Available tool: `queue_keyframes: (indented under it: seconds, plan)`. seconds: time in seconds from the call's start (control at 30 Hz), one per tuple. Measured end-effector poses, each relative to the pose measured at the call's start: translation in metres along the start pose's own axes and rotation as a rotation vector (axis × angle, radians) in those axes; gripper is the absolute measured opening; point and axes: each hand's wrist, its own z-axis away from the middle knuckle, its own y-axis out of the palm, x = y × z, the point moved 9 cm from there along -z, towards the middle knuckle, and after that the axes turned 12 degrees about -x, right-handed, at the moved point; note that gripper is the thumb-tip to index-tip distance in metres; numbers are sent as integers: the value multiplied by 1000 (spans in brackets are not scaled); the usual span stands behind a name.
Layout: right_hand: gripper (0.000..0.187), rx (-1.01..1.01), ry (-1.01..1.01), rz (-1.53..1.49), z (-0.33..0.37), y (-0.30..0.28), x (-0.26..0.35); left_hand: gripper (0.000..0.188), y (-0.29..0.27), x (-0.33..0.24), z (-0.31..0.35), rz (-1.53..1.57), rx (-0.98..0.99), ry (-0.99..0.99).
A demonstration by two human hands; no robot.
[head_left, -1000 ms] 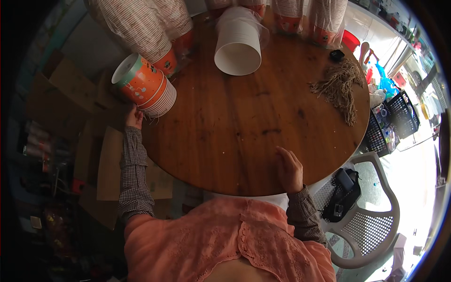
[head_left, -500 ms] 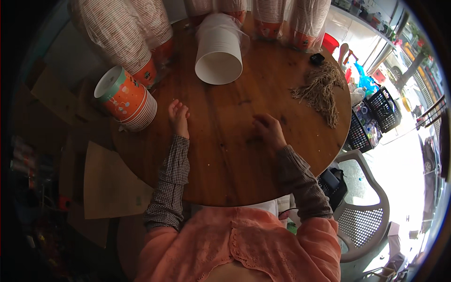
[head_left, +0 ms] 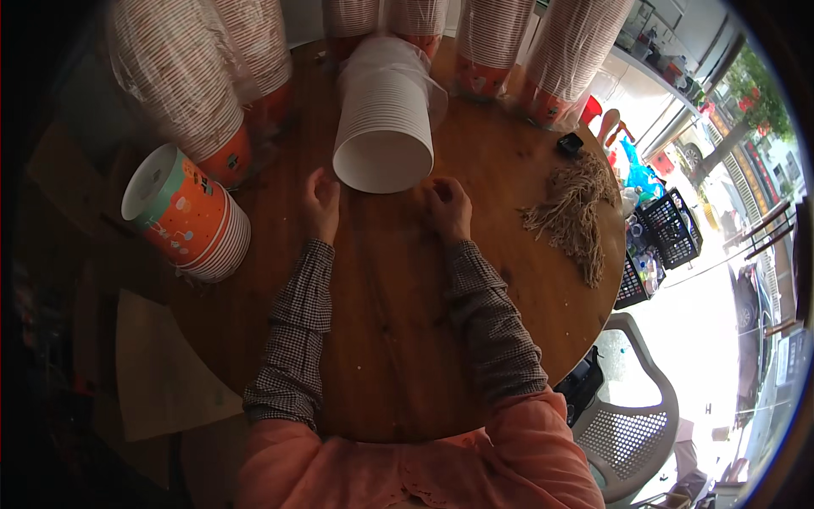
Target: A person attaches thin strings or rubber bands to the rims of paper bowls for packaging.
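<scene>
A nested stack of white paper tubs [head_left: 386, 114] lies on its side on the round wooden table [head_left: 381, 339]. Its open mouth faces me, and a clear plastic bag covers its far end. Just left of the mouth is my left hand [head_left: 322, 206], empty, its fingers loosely bent and apart from the thumb. My right hand [head_left: 448, 208] is to the right of the mouth, also empty, with fingers curled and a gap beside the thumb. Neither hand clearly touches the tubs. At the left edge leans a stack of orange printed tubs [head_left: 191, 222] with a green band.
Tall bagged stacks of orange tubs [head_left: 178, 85] stand along the back left, with more bagged stacks [head_left: 492, 51] at the back right. A beige string mop head [head_left: 577, 208] and a small black object [head_left: 570, 144] lie at right. Beyond are black crates [head_left: 670, 229] and a grey chair [head_left: 627, 433].
Both hands have reached farther forward to the white stack, the right one also moving left. The view has shifted, so the tabletop things appear lower.
</scene>
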Motion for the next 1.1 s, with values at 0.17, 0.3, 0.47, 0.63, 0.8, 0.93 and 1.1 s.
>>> queue_keyframes:
  seconds: [0.17,0.3,0.47,0.63,0.8,0.93,1.1]
  plan:
    - [24,-2,-15,-103,-24,9,2,29,22,-34,-1,-22,-15,184]
    - [23,23,-1,-80,-21,22,7,24,17,-31,-19,-17,-62,245]
    - [22,1,-16,-88,-23,20,0,22,15,-53,-10,-83,-186,303]
    - [20,-21,-48,-36,-18,18,10,20,7,-42,-16,-102,-146,319]
    - [19,-27,-60,30,-12,4,16,18,9,-39,-4,-201,-122,314]
    - [20,2,-62,-87,0,0,21,25,6,-39,7,-131,-106,277]
    - [25,198,50,-221,16,-37,6,31,-11,-31,28,-139,-10,163]
